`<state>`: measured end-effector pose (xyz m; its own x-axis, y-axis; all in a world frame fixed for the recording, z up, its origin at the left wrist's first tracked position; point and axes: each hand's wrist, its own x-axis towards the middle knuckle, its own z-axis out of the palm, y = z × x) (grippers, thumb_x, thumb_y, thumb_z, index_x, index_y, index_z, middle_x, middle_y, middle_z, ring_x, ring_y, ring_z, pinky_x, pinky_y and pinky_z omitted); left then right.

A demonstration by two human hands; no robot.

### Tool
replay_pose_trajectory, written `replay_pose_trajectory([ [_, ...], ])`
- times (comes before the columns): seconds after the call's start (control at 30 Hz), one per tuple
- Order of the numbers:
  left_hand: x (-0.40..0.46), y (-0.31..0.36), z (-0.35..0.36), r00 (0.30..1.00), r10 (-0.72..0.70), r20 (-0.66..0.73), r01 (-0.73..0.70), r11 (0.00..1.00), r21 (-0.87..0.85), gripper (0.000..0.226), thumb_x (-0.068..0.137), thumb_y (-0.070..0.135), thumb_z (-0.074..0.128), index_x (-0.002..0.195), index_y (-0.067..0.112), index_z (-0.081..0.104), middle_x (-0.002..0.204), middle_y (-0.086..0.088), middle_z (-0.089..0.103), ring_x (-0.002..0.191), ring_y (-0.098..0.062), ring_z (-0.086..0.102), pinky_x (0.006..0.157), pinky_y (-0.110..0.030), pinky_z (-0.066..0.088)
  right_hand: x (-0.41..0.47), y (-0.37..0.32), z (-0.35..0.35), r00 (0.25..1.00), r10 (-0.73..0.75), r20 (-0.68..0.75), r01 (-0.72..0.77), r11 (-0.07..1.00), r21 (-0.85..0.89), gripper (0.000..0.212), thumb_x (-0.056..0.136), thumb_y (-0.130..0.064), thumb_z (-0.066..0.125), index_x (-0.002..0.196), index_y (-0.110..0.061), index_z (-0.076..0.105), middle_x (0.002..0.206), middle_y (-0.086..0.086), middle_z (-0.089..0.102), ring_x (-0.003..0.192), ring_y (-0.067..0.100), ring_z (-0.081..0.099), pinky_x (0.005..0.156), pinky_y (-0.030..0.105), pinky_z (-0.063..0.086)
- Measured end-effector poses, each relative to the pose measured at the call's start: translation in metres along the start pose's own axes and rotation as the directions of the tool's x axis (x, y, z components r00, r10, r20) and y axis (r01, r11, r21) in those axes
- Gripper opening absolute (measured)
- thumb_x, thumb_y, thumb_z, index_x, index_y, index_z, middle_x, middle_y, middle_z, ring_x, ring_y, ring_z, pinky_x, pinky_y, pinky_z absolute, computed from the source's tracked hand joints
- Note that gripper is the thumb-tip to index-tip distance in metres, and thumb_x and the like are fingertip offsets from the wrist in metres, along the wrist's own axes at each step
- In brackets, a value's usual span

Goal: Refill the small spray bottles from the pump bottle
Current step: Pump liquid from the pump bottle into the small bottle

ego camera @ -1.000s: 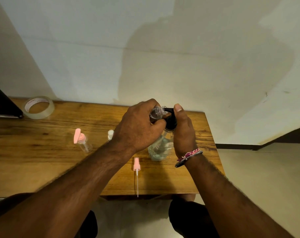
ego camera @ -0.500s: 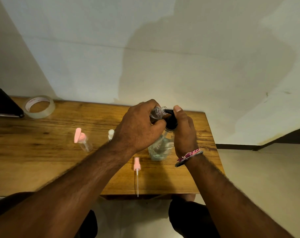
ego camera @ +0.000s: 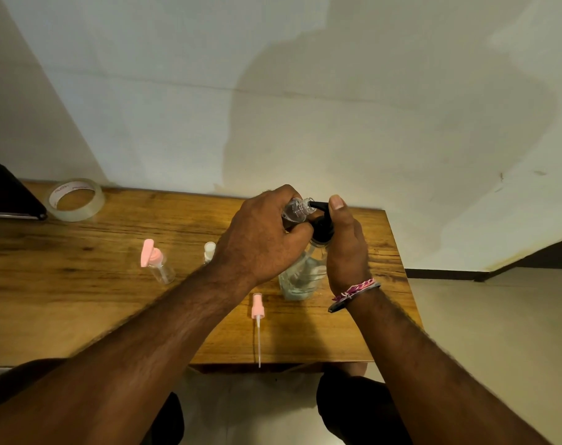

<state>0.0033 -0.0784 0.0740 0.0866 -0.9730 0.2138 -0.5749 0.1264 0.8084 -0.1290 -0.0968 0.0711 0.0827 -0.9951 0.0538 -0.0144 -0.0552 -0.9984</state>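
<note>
So the pump bottle (ego camera: pixel 302 277) sits on the counter (ego camera: pixel 80 300), right hand (ego camera: pixel 345 248) gripping it with a finger on the black pump, left hand (ego camera: pixel 263 239) clutching an uncapped small spray bottle (ego camera: pixel 297 208) tilted at the nozzle. Its pink sprayer (ego camera: pixel 258 311) lies nearby. Another bottle (ego camera: pixel 159 263) still waits capped, so I'd guess early days.

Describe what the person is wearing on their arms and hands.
Both forearms are bare, with no sleeves in view. The right wrist carries a braided thread band in pink, purple and white, with a thin dark band right beside it. The left hand and wrist carry nothing visible. No rings or gloves show on the right hand either.
</note>
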Motion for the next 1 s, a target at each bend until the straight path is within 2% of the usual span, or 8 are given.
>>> replay_pose_trajectory([
  [0.07, 0.0, 0.0004, -0.0005, 1.0, -0.003, 0.001, 0.003, 1.0, -0.006, 0.013, 0.089, 0.024, 0.074, 0.094, 0.025, 0.062, 0.079, 0.011, 0.062, 0.069, -0.008, 0.057, 0.058, -0.024, 0.037, 0.0004, 0.0009, -0.0003, 1.0, 0.006, -0.01, -0.006, 1.0, -0.01, 0.041, 0.088, -0.061, 0.047, 0.078, -0.041, 0.081, 0.081, -0.01, 0.078, 0.083, 0.001, 0.072, 0.071, 0.013, 0.053],
  [0.27, -0.0008, -0.0013, 0.0005, 1.0, -0.01, 0.007, 0.01, 1.0, 0.007, 0.014, 0.088, 0.024, 0.074, 0.096, 0.025, 0.063, 0.083, 0.009, 0.065, 0.074, -0.009, 0.06, 0.06, -0.026, 0.042, 0.0014, 0.0009, -0.0013, 1.0, 0.014, -0.011, -0.014, 1.0, 0.0, 0.044, 0.099, -0.041, 0.048, 0.069, -0.043, 0.08, 0.074, -0.013, 0.076, 0.077, -0.003, 0.071, 0.068, 0.011, 0.051],
  [0.37, -0.0009, -0.0005, 0.0008, 1.0, -0.002, 0.006, 0.002, 1.0, 0.007, 0.012, 0.089, 0.024, 0.074, 0.096, 0.024, 0.064, 0.082, 0.009, 0.065, 0.073, -0.011, 0.061, 0.06, -0.026, 0.043, 0.0011, 0.0025, -0.0016, 1.0, 0.012, -0.025, -0.013, 1.0, -0.01, 0.041, 0.092, -0.055, 0.051, 0.073, -0.035, 0.081, 0.077, -0.008, 0.077, 0.079, 0.001, 0.072, 0.068, 0.013, 0.052],
  [0.5, -0.0009, 0.0016, 0.0006, 1.0, -0.004, 0.01, 0.003, 1.0, 0.002, 0.012, 0.09, 0.024, 0.073, 0.097, 0.025, 0.064, 0.081, 0.011, 0.064, 0.072, -0.008, 0.059, 0.059, -0.021, 0.038, 0.0023, 0.0063, -0.0015, 1.0, 0.0, 0.002, 0.0, 1.0, 0.006, 0.049, 0.086, -0.066, 0.046, 0.081, -0.031, 0.081, 0.086, 0.001, 0.079, 0.088, 0.012, 0.074, 0.074, 0.019, 0.056],
  [0.83, -0.0007, 0.002, -0.0004, 1.0, -0.021, 0.012, 0.021, 1.0, -0.003, 0.014, 0.09, 0.024, 0.074, 0.099, 0.027, 0.063, 0.084, 0.01, 0.065, 0.073, -0.009, 0.06, 0.059, -0.021, 0.038, 0.0025, 0.0048, 0.001, 1.0, 0.003, -0.02, -0.003, 1.0, -0.007, 0.05, 0.082, -0.068, 0.046, 0.08, -0.034, 0.081, 0.087, 0.001, 0.079, 0.089, 0.014, 0.075, 0.075, 0.02, 0.056],
  [0.9, -0.0008, 0.0022, -0.0005, 1.0, -0.02, 0.012, 0.02, 1.0, 0.0, 0.014, 0.089, 0.024, 0.074, 0.099, 0.026, 0.064, 0.083, 0.011, 0.064, 0.073, -0.008, 0.059, 0.059, -0.021, 0.038, 0.0026, 0.0046, 0.0002, 1.0, 0.005, -0.028, -0.006, 1.0, -0.019, 0.048, 0.086, -0.065, 0.047, 0.08, -0.032, 0.081, 0.086, 0.001, 0.079, 0.089, 0.013, 0.075, 0.074, 0.019, 0.056],
  [1.0, -0.0011, 0.0018, -0.0001, 1.0, -0.022, 0.015, 0.022, 1.0, 0.008, 0.015, 0.089, 0.024, 0.074, 0.1, 0.025, 0.064, 0.083, 0.011, 0.063, 0.073, -0.007, 0.059, 0.059, -0.021, 0.038, 0.0035, 0.0052, -0.0034, 1.0, 0.005, -0.022, -0.005, 1.0, -0.005, 0.045, 0.102, -0.041, 0.049, 0.069, -0.029, 0.078, 0.074, -0.01, 0.077, 0.077, -0.001, 0.071, 0.068, 0.012, 0.052],
])
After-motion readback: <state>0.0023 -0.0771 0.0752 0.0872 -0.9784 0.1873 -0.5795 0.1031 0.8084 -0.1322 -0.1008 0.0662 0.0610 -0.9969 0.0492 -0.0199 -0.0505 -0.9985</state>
